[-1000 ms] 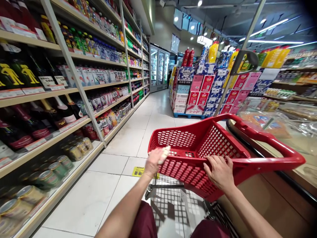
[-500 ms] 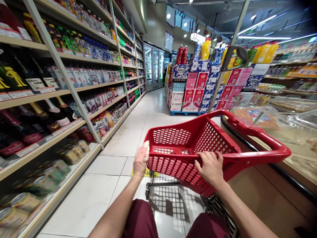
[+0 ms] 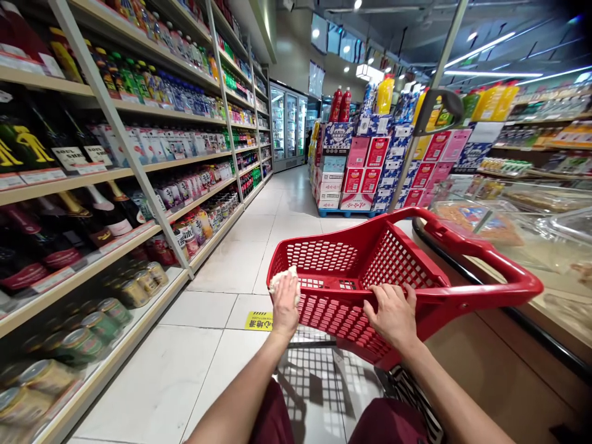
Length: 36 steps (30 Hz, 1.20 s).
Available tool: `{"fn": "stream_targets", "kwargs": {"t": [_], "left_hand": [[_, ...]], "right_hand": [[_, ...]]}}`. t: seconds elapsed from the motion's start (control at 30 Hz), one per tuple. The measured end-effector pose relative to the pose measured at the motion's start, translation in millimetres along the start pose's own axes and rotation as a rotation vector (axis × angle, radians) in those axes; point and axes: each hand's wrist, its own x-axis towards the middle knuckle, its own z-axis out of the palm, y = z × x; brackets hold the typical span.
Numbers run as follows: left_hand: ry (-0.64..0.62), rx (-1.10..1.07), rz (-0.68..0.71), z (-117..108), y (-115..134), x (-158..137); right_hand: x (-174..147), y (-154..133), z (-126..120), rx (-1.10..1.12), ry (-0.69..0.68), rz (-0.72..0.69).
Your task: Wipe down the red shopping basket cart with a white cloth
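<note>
A red shopping cart (image 3: pixel 340 314) with perforated plastic sides stands in front of me, its handle pointing right. My left hand (image 3: pixel 285 302) presses a cream-coloured cloth (image 3: pixel 290 275) against the near corner of the basket's front end. The cloth shows beyond the fingertips, and the palm hides the rest of it. Over the near rim of the basket lies my right hand (image 3: pixel 392 311), its fingers bent across the edge and gripping it. Nothing lies in the visible part of the basket.
Shelves of bottles and cans (image 3: pixel 143 148) line the left side. A yellow floor sticker (image 3: pixel 259 320) marks the tiles. Stacked drink cartons (image 3: pixel 356 166) rise ahead. At the right, a curved counter with a black rail (image 3: pixel 522 333) stands close beside the cart.
My left hand has moved right with the cloth, from the outer end of the cart onto its near corner. More of the yellow sticker shows. My right hand stays on the rim.
</note>
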Motion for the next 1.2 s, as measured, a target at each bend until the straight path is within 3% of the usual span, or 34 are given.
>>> {"fn": "stream_targets", "kwargs": {"t": [0.13, 0.27, 0.47, 0.57, 0.63, 0.7, 0.87, 1.0, 1.07, 1.2], "left_hand": [[-0.091, 0.016, 0.027, 3, 10, 2], [-0.064, 0.042, -0.013, 4, 8, 12], [-0.112, -0.071, 0.4, 24, 33, 15], [-0.025, -0.067, 0.339, 9, 9, 14], [0.068, -0.04, 0.214, -1, -9, 11], [0.088, -0.028, 0.213, -3, -13, 8], [0.014, -0.024, 0.417, 13, 12, 9], [0.131, -0.023, 0.25, 4, 1, 14], [0.143, -0.037, 0.241, 7, 6, 17], [0.008, -0.096, 0.465, 31, 47, 24]], "right_hand": [[0, 3, 1, 0.012, -0.001, -0.032], [1, 0, 1, 0.016, -0.009, -0.03], [1, 5, -4, 0.03, -0.013, -0.051], [-2, 10, -7, 0.06, -0.016, -0.113], [-4, 9, -7, 0.07, 0.002, -0.105], [-4, 7, -6, 0.076, 0.022, -0.071], [4, 23, -12, 0.039, 0.074, -0.078], [10, 54, -22, -0.05, 0.093, -0.026], [10, 61, -24, -0.046, 0.073, -0.023], [6, 59, -24, -0.043, 0.091, -0.012]]}}
